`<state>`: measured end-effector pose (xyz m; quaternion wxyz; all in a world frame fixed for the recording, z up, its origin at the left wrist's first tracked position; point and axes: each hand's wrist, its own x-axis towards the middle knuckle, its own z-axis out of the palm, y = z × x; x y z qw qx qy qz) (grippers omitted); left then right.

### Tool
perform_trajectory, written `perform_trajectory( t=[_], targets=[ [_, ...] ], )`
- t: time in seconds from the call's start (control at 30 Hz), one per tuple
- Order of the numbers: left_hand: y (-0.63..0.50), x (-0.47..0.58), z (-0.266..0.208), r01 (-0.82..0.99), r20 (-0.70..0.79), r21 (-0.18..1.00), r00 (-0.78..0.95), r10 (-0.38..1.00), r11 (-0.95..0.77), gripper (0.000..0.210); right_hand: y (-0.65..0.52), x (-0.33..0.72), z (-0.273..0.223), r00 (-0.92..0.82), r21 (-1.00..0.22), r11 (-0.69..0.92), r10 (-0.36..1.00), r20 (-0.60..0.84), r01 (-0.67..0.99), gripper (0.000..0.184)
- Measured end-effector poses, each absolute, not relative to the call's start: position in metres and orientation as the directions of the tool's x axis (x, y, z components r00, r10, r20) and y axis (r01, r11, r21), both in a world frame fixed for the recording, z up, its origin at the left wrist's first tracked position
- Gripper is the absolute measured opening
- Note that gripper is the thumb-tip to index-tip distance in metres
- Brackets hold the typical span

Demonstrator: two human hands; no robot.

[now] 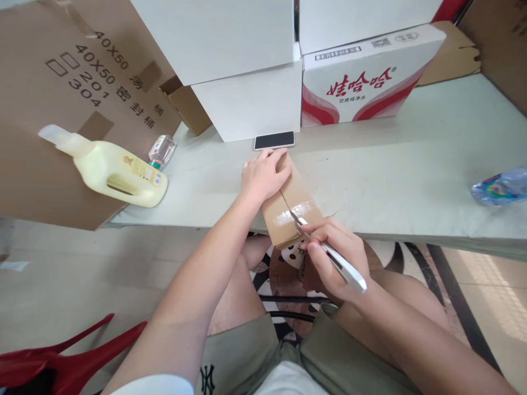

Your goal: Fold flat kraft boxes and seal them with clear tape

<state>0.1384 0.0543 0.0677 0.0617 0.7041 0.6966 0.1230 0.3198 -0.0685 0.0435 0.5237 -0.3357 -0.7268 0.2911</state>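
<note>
A small brown cardboard box [296, 184] lies at the table's front edge, its near end sticking out over it. My left hand [265, 174] grips the far end, thumb on top and fingers curling over the far left edge. Clear tape [302, 210] crosses the box's middle seam near the close end. In my right hand [340, 249] is a utility knife [346, 267] with a pale handle. Its blade points away from me, the tip touching or just above the seam at the tape; I cannot tell how deep it sits.
Behind the box lies a phone [274, 140], in front of stacked white boxes [251, 101] and a red-and-white water carton [366, 82]. A yellow jug [119, 170] and a small clear bottle [163, 150] stand left, by a large carton [49, 159]. A crumpled plastic packet [500, 187] lies right.
</note>
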Motion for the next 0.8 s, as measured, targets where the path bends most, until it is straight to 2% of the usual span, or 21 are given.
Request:
perform_trajectory(
  t=[0.57, 0.73, 0.8],
  targets=[
    [0.055, 0.138, 0.066, 0.966, 0.108, 0.256, 0.010, 0.994, -0.037, 0.048, -0.064, 0.321, 0.044, -0.257, -0.813, 0.560, 0.819, 0.513, 0.162, 0.019],
    [0.055, 0.137, 0.067, 0.959, 0.102, 0.283, -0.008, 0.995, -0.022, 0.047, -0.069, 0.337, 0.054, -0.237, -0.868, 0.494, 0.850, 0.470, 0.051, 0.026],
    [0.055, 0.136, 0.068, 0.954, 0.101, 0.300, -0.006, 0.995, -0.024, 0.047, -0.070, 0.350, 0.054, -0.155, -0.870, 0.492, 0.858, 0.489, -0.022, 0.030]
  ],
)
